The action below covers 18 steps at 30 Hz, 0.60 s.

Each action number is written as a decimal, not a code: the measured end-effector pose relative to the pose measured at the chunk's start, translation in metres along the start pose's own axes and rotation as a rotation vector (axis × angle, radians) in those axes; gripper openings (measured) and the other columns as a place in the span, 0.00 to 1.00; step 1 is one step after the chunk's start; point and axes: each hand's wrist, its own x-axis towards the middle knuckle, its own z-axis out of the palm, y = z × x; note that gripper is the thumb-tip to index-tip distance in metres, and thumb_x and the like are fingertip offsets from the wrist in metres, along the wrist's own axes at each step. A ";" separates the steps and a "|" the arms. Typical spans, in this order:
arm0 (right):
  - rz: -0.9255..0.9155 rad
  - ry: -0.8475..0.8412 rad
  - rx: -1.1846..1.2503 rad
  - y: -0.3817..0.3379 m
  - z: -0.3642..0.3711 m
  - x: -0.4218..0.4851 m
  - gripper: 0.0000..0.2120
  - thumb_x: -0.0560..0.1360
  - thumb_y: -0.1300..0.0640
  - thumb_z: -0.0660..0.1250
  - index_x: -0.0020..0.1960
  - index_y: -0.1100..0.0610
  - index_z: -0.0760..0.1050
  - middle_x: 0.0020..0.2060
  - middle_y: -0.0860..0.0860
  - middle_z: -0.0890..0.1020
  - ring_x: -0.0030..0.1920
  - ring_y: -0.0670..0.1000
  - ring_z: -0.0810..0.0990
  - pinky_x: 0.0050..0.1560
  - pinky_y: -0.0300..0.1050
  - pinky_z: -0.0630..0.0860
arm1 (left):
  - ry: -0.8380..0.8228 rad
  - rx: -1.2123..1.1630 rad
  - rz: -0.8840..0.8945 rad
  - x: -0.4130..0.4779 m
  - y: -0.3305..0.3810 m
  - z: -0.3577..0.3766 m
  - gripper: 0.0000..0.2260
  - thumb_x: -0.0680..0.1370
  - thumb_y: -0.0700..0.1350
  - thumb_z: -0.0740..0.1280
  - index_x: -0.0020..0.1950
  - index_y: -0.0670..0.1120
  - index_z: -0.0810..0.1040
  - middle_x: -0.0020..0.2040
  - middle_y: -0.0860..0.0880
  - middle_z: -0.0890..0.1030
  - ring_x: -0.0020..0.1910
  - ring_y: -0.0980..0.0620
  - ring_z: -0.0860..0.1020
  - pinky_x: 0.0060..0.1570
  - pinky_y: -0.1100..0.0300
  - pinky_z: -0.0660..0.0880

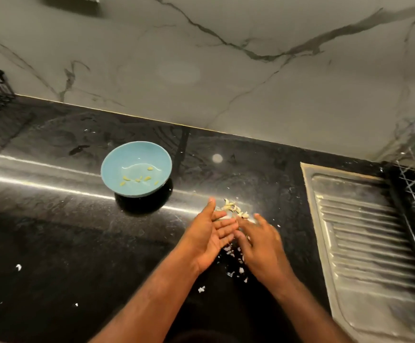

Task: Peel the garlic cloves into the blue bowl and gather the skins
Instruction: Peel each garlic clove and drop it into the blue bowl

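Several peeled garlic cloves (137, 179) lie in the blue bowl (117, 167) on the black counter (53, 231). Right of it, a heap of garlic skins (235, 210) lies at the fingertips of both hands. The left hand (210, 240) keeps its fingers straight and together (palm turned inward); the right hand (261, 246), blurred, is palm down, fingers slightly spread. A steel drainboard (365, 231) is further right.

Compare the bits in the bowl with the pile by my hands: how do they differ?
Colour: the cloves are yellow; the skins are whitish.
Place: the cloves lie inside the bowl; the skins lie on the counter, just past the left hand and right hand.
Spread: the cloves are few and lie apart; the skins are mostly bunched in one heap.
Shared: both are small garlic pieces.
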 end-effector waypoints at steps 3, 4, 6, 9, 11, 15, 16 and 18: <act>0.217 0.148 0.125 0.010 -0.021 0.002 0.03 0.76 0.57 0.71 0.49 0.51 0.82 0.43 0.49 0.86 0.46 0.50 0.83 0.47 0.43 0.76 | 0.052 0.038 0.184 0.006 -0.001 0.002 0.13 0.82 0.47 0.62 0.57 0.38 0.77 0.53 0.39 0.84 0.50 0.45 0.84 0.50 0.54 0.80; 0.261 0.169 0.148 0.008 -0.024 0.005 0.04 0.75 0.58 0.72 0.44 0.50 0.80 0.37 0.47 0.84 0.39 0.48 0.82 0.40 0.41 0.75 | 0.095 0.131 0.251 0.008 -0.001 0.000 0.09 0.81 0.44 0.65 0.53 0.39 0.78 0.49 0.41 0.85 0.46 0.47 0.84 0.45 0.56 0.80; 0.310 0.169 0.172 0.004 -0.024 0.009 0.08 0.73 0.56 0.74 0.39 0.51 0.76 0.32 0.45 0.80 0.34 0.47 0.78 0.34 0.43 0.73 | 0.209 0.422 0.381 0.011 -0.001 -0.006 0.08 0.78 0.45 0.69 0.44 0.41 0.80 0.41 0.45 0.85 0.39 0.50 0.83 0.38 0.59 0.79; 0.320 0.071 0.188 0.002 -0.022 0.021 0.04 0.75 0.56 0.73 0.45 0.49 0.78 0.40 0.46 0.82 0.39 0.48 0.79 0.37 0.40 0.72 | 0.327 0.865 0.546 0.017 -0.003 -0.024 0.13 0.74 0.49 0.74 0.36 0.43 0.77 0.31 0.45 0.82 0.33 0.50 0.80 0.36 0.56 0.77; 0.303 -0.020 0.142 0.003 -0.021 0.032 0.09 0.76 0.59 0.71 0.55 0.48 0.81 0.51 0.46 0.82 0.50 0.49 0.79 0.48 0.40 0.73 | 0.345 0.957 0.576 0.024 -0.005 -0.034 0.11 0.74 0.48 0.75 0.37 0.46 0.76 0.31 0.47 0.80 0.32 0.51 0.79 0.35 0.57 0.76; 0.327 0.001 0.118 0.000 -0.017 0.059 0.07 0.78 0.58 0.67 0.51 0.50 0.83 0.50 0.48 0.85 0.48 0.49 0.81 0.49 0.45 0.78 | 0.381 1.086 0.731 0.043 -0.006 -0.041 0.03 0.76 0.42 0.73 0.49 0.47 0.84 0.40 0.52 0.80 0.38 0.59 0.76 0.41 0.72 0.72; 0.325 0.007 0.109 -0.001 -0.014 0.066 0.06 0.78 0.57 0.67 0.50 0.51 0.83 0.48 0.48 0.85 0.46 0.50 0.82 0.49 0.46 0.79 | 0.386 1.134 0.770 0.050 -0.006 -0.042 0.05 0.77 0.42 0.72 0.52 0.45 0.84 0.44 0.52 0.80 0.41 0.59 0.77 0.45 0.72 0.73; 0.297 -0.017 0.066 -0.005 -0.010 0.080 0.06 0.78 0.56 0.68 0.49 0.52 0.84 0.47 0.50 0.86 0.47 0.53 0.82 0.49 0.47 0.79 | 0.355 1.231 0.786 0.064 -0.004 -0.045 0.10 0.77 0.42 0.71 0.58 0.44 0.82 0.50 0.51 0.78 0.47 0.56 0.77 0.55 0.61 0.76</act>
